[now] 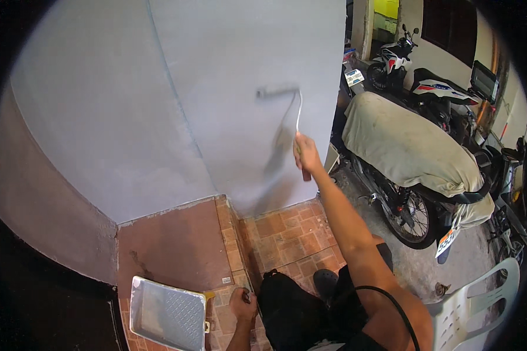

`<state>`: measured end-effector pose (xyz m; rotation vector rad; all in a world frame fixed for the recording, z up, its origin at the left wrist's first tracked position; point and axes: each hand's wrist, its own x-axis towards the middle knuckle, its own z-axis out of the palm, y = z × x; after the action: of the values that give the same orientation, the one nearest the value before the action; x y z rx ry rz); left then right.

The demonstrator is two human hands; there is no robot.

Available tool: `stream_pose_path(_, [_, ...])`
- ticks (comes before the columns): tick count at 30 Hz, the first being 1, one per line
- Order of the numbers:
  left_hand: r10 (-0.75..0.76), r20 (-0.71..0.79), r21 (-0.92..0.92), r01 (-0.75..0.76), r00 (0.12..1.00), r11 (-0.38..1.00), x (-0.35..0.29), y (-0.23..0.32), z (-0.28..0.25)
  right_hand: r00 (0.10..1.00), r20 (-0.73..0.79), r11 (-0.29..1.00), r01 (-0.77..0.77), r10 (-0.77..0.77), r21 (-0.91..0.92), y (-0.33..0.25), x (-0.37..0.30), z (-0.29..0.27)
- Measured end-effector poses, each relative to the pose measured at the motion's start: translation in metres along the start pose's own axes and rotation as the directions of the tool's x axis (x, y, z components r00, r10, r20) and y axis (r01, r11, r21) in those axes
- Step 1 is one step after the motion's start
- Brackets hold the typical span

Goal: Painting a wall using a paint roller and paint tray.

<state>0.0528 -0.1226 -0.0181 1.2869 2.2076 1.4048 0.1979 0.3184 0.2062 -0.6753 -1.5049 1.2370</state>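
Observation:
My right hand (pixel 308 155) grips the handle of a paint roller (pixel 299 111), its arm stretched up and forward. The roller's sleeve (pixel 278 92) is at the pale grey-white wall (pixel 240 52), and its shadow falls on the wall below. Low down, near my knee, my left hand (pixel 243 304) is closed; a small dark spot shows between thumb and fingers, too little to name. Left of that hand lies a paint tray (pixel 181 316) with a ribbed slope and whitish paint in it, on the tiled ledge.
A brown board (pixel 175 243) lies against the wall's foot, beside a tiled step (pixel 290 231). On the right stand a motorcycle under a beige cover (pixel 404 137), more motorcycles (pixel 445 88) behind it, and a white plastic chair (pixel 468 304) close by my right side.

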Motion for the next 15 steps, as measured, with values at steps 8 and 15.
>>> stream_pose_path(8, [0.028,-0.035,0.006,-0.028,0.999,1.000,-0.001,-0.001,-0.001,0.972,-0.025,0.966,-0.228,0.233,0.124,0.037,-0.069,0.014])
stream_pose_path(15, [0.010,0.001,0.007,-0.010,1.000,1.000,0.000,0.005,-0.004,0.998,0.058,0.994,0.021,-0.027,0.106,-0.101,-0.011,0.113])
